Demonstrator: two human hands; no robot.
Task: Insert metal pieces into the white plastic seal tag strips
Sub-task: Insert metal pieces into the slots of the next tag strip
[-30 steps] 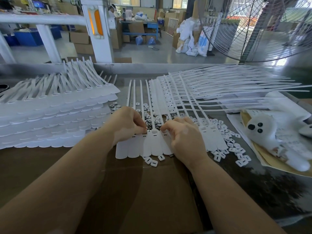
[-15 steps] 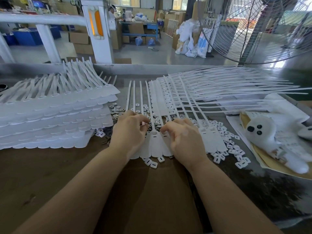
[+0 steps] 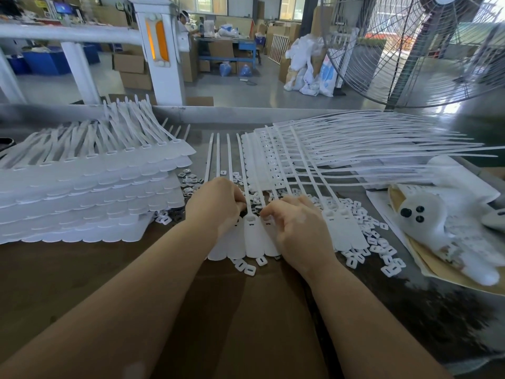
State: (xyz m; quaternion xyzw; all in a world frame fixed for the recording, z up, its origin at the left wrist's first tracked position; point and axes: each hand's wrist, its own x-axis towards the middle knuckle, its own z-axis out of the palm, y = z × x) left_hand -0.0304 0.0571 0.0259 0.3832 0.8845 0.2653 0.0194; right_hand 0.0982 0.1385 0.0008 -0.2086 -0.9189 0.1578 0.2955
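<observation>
Two hands (image 3: 216,203); two tag strip stacks (image 3: 90,187); one fan (image 3: 426,47); small pieces (image 3: 382,242) too many to count.

Bright daylight from rear windows; wide-angle edge distortion; forearms slightly blurred.

On your desk (image 3: 82,283), the tag strip (image 3: 252,236) sits dead centre under both hands. Stacked strips (image 3: 90,192) at 9 o'clock, fanned strips (image 3: 355,149) at 1, loose clips (image 3: 366,236) at 3, plush toy (image 3: 437,222) beyond them.
</observation>
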